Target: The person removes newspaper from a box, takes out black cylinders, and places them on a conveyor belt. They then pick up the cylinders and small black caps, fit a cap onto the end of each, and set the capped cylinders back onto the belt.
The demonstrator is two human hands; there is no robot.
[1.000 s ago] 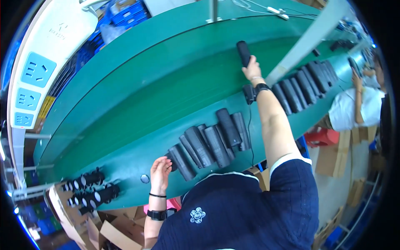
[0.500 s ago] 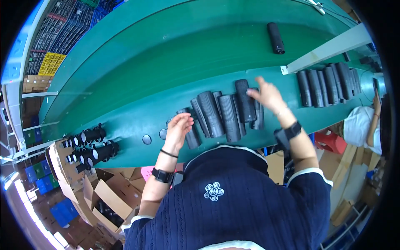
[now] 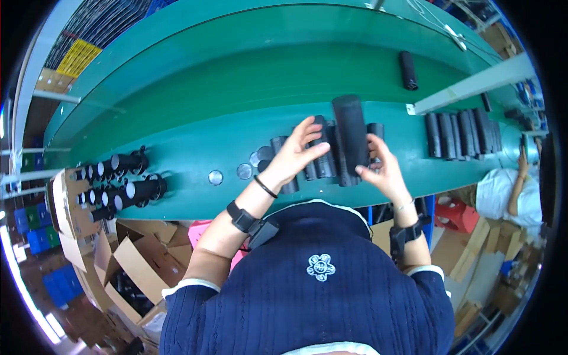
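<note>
My right hand (image 3: pixel 387 171) grips a black cylinder (image 3: pixel 350 127) by the right side of its lower end, thumb and fingers round it. The cylinder stands out above a row of similar ribbed black cylinders (image 3: pixel 321 168) lying side by side on the green bench. Left of it hovers my left hand (image 3: pixel 297 152), fingers spread and holding nothing, over part of that row and hiding some of it. Several small round discs (image 3: pixel 244 171) lie on the bench to the left of the row.
More black cylinders (image 3: pixel 458 135) lie in a row at the right, and a single one (image 3: pixel 408 71) farther back. Black parts with pale round ends (image 3: pixel 121 192) are grouped at the left. A white post (image 3: pixel 473 83) crosses the right. Another person (image 3: pixel 506 192) sits far right.
My right hand has closed on a black cylinder and raised it from the row. My left hand has moved right, off the row's left end, and its fingers have spread.
</note>
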